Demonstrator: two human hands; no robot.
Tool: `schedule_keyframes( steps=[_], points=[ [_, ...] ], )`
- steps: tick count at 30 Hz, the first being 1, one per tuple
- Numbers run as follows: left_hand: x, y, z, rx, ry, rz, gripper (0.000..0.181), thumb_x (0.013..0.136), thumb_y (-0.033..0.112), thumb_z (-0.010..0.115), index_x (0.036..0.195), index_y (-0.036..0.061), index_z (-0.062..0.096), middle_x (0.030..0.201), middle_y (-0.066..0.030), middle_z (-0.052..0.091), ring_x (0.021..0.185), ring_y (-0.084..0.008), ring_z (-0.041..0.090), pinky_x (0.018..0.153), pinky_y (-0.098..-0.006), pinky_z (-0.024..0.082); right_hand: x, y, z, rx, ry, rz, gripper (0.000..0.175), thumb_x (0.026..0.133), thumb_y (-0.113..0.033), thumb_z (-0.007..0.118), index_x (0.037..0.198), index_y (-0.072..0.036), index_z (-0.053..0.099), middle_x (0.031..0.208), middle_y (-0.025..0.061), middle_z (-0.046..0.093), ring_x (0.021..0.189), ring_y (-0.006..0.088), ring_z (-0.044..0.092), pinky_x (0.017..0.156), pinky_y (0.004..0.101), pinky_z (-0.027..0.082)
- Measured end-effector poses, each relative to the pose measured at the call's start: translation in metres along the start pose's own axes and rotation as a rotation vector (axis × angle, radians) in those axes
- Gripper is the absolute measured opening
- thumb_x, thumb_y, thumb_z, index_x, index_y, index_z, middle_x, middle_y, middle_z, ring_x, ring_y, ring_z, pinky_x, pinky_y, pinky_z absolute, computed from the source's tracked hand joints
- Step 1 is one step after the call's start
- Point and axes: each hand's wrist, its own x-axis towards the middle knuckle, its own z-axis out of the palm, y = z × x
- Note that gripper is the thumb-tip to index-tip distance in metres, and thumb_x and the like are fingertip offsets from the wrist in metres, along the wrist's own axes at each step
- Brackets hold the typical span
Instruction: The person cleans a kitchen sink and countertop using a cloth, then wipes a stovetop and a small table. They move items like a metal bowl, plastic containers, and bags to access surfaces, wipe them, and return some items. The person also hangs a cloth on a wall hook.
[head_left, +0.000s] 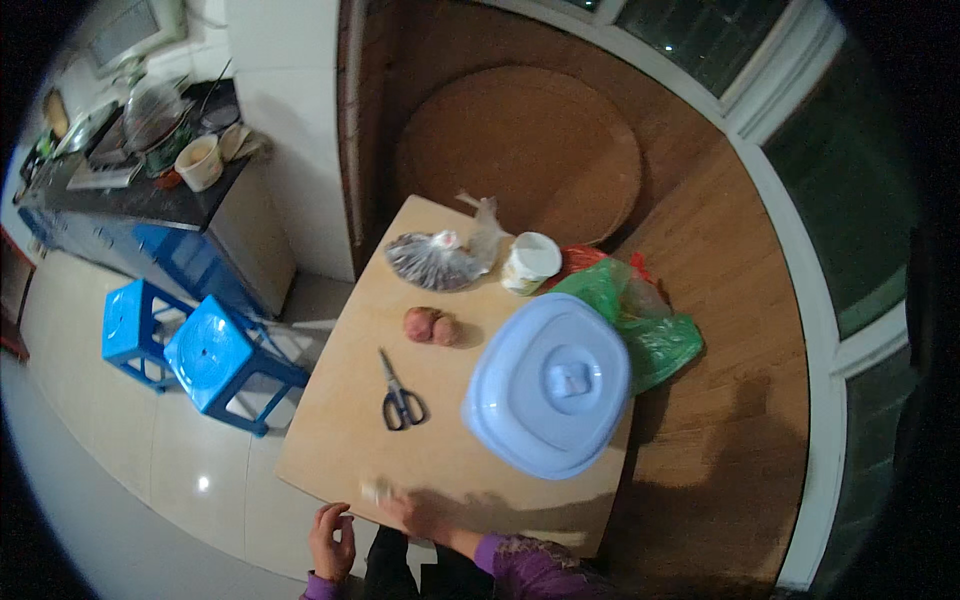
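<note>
My right hand (416, 511) is over the near edge of the wooden table (330, 442), its fingers closed on a small pale object (377, 490), blurred and not clear in kind. My left hand (332, 541) is just off the table's near left corner, fingers curled apart with nothing in them. Beyond my right hand lie scissors (402, 401) with dark handles, blades pointing away. Further back, reddish round items (430, 326), perhaps potatoes, sit together. A light blue lidded plastic container (510, 397) stands on the table's right side.
A tied clear plastic bag (435, 262) with dark contents and a white tub (532, 262) stand at the back. Green plastic bags (660, 349) hang over the right edge. Blue plastic stools (208, 352) stand left, near a dark kitchen counter (187, 206).
</note>
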Motion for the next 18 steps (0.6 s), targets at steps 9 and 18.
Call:
schedule_keyframes(
  steps=[9,18],
  points=[
    [0.055,0.12,0.109,-0.238,-0.266,0.25,0.031,0.077,-0.005,0.054,0.107,0.001,0.05,0.104,-0.0134,0.05,0.081,-0.0199,0.061,0.061,-0.0264,0.051,-0.251,0.037,-0.068,1.449,0.435,0.855,0.029,0.071,-0.025,0.064,0.092,-0.005,0.059,0.089,0.0077,0.059,0.087,0.0184,0.055,0.077,0.0339,0.043],
    [0.029,0.122,0.13,-0.35,-0.287,0.129,0.029,0.081,-0.003,0.051,0.109,0.0013,0.048,0.108,-0.0123,0.047,0.086,-0.0194,0.06,0.065,-0.0266,0.049,-0.243,0.036,-0.192,1.908,0.777,0.822,0.035,0.072,-0.007,0.044,0.106,0.002,0.051,0.099,0.0129,0.055,0.091,0.0248,0.055,0.079,0.036,0.044]
  ],
)
